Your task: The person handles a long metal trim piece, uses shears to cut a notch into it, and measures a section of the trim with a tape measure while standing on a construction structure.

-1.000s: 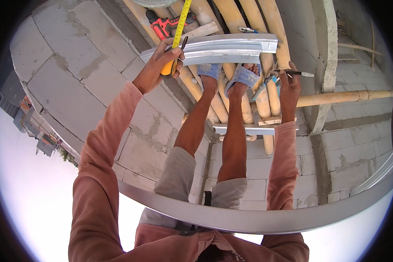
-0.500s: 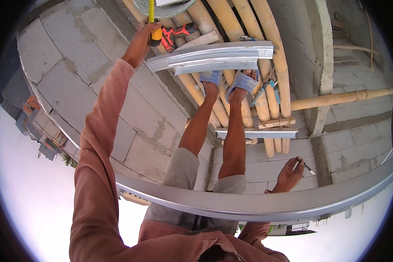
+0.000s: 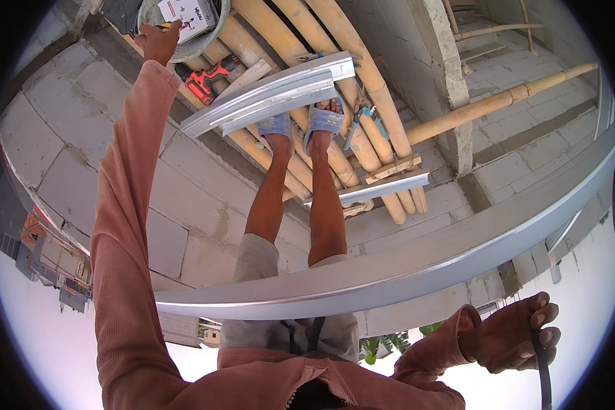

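Note:
My left hand (image 3: 158,42) reaches far forward over the rim of a round grey bucket (image 3: 215,42). Its fingers are closed by a small yellow and black thing (image 3: 162,26), mostly hidden, that resembles the tape measure held earlier. My right hand (image 3: 512,335), raised close at the lower right, has its fingers bent round a thin dark strip (image 3: 543,372) whose kind I cannot make out. Between my arms and my legs a long silvery metal channel (image 3: 362,277) runs across the view. A white printed box (image 3: 188,19) lies in the bucket.
My sandalled feet stand on bamboo poles (image 3: 280,31). Around them are a red and black cordless drill (image 3: 208,80), short metal channels (image 3: 273,94), blue-handled snips (image 3: 372,121) and another channel piece (image 3: 376,189). Block walls (image 3: 92,130) rise at left and right, with a bamboo pole (image 3: 506,99) crossing.
My left hand has moved forward and left, to the bucket, and the extended yellow tape no longer shows. My right hand has come up nearer from beyond the channel. The view has shifted.

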Demonstrator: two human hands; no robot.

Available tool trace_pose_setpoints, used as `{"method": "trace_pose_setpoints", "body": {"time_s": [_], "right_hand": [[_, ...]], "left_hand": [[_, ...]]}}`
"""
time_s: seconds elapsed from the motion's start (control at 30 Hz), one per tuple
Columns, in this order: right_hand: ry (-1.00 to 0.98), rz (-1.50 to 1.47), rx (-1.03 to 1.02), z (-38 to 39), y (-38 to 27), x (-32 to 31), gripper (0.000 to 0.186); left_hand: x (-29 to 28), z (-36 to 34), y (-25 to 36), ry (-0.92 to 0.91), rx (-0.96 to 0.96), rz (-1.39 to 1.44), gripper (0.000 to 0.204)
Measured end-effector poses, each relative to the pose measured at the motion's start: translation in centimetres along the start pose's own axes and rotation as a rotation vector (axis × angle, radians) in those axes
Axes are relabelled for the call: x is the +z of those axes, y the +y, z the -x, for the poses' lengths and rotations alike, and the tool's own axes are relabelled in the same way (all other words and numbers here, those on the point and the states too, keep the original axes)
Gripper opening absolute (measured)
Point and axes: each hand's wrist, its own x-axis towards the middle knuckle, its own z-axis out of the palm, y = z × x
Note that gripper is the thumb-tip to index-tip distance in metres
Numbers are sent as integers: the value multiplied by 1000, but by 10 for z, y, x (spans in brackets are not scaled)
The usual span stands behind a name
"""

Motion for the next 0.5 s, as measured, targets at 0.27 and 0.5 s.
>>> {"method": "trace_pose_setpoints", "body": {"time_s": [0.27, 0.5], "right_hand": [[-432, 217, 392, -31, -25, 59, 36], [-325, 58, 166, -28, -4, 63, 33]], "left_hand": [[37, -3, -25, -29, -70, -169, 94], [-64, 89, 165, -12, 244, 667, 80]]}}
